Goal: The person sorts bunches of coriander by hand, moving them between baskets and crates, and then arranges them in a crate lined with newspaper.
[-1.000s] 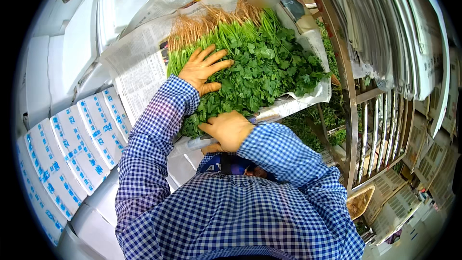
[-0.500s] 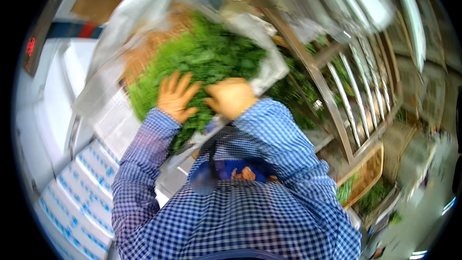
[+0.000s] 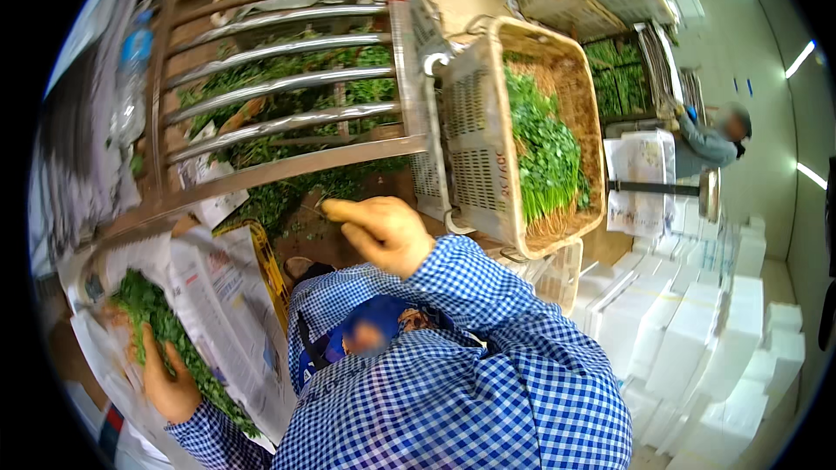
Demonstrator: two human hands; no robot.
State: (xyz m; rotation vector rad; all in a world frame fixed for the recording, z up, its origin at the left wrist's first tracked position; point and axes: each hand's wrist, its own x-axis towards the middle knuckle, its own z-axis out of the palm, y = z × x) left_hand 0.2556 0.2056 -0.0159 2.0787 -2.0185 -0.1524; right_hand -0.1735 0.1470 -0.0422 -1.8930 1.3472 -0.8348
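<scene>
My left hand (image 3: 170, 383) lies against a bundle of leafy greens (image 3: 157, 305) at the lower left, fingers stretched out along it. The greens rest in a container lined with printed newspaper (image 3: 213, 296); part of them is hidden behind the hand. My right hand (image 3: 383, 231) is held out in front of my body with thumb and forefinger pinched together. Whatever lies between those fingertips is too small to make out. Loose green leaves and stems (image 3: 296, 200) are scattered on the floor beyond the right hand.
A metal-barred rack (image 3: 283, 113) stands ahead, a clear plastic bottle (image 3: 131, 87) at its left. To the right is a large plastic crate (image 3: 475, 139) holding rooted greens (image 3: 544, 148). White foam boxes (image 3: 697, 339) are stacked farther right, near another person (image 3: 710, 139).
My view has swung right, bringing the crate and foam boxes into sight. My right hand has left the greens and now pinches over the floor; my left hand stays on them.
</scene>
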